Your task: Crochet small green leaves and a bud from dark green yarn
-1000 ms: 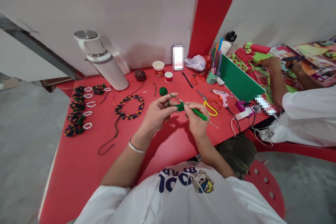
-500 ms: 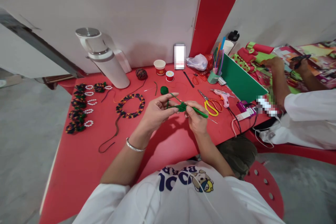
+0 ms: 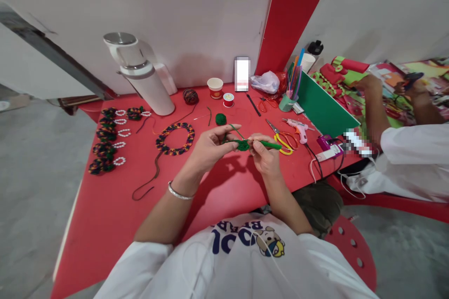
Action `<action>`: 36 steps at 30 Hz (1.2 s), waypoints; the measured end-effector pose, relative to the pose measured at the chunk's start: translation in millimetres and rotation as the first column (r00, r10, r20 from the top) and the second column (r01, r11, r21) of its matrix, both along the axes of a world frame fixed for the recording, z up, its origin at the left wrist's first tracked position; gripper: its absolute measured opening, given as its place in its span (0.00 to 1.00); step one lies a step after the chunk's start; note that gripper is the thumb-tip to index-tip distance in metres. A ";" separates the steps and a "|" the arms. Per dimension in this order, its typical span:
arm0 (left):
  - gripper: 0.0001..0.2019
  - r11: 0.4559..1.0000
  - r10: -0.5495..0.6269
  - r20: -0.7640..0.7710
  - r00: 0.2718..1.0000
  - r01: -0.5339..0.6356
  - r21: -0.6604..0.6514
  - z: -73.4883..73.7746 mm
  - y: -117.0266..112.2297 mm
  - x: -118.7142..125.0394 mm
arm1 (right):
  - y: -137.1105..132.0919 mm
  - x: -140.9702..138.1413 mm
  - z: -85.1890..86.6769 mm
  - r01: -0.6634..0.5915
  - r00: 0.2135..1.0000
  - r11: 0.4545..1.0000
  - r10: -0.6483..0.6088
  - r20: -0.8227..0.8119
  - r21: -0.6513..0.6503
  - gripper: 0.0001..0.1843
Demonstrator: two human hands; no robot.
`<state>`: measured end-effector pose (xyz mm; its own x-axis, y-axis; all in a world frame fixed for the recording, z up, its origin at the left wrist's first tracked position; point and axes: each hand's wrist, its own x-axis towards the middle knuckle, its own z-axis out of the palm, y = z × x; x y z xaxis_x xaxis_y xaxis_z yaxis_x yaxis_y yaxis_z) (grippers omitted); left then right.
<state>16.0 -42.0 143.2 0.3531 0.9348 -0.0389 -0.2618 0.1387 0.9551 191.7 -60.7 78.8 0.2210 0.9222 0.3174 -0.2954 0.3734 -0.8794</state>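
Green hook (image 3: 272,145) gripped by right fingers (image 3: 258,148), long axis aimed leftward at yarn piece (image 3: 243,145), pinched by left fingers (image 3: 228,148).

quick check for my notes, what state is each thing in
Left hand: holding green crochet piece
Right hand: holding green-handled hook
Green yarn ball: wound
Multicoloured ring: closed loop, flat
Flask: upright, lidded
Paper cup: upright, open
Phone: propped upright
Glue gun: on its side
Yellow scissors: lying flat
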 end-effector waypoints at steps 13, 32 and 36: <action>0.25 1.000 -0.011 -0.044 0.999 0.012 0.028 -2.9 1.6 -4.1 | -3.5 25.6 9.0 -0.094 0.933 0.975 0.016 0.360 0.202 0.03; 0.24 0.984 0.094 -0.120 0.988 -0.074 0.163 -4.7 0.9 -0.4 | -12.1 19.0 19.9 0.025 0.843 0.956 -0.177 0.507 0.292 0.06; 0.23 0.972 0.136 -0.149 0.979 -0.103 0.212 -4.6 0.3 1.1 | -13.7 12.8 19.2 0.117 0.808 0.929 -0.296 0.510 0.352 0.06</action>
<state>17.1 -41.7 138.6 0.2431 0.9640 0.1074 -0.1046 -0.0840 0.9910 204.5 -74.5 98.0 0.1034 0.7197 0.6866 0.3134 0.6315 -0.7092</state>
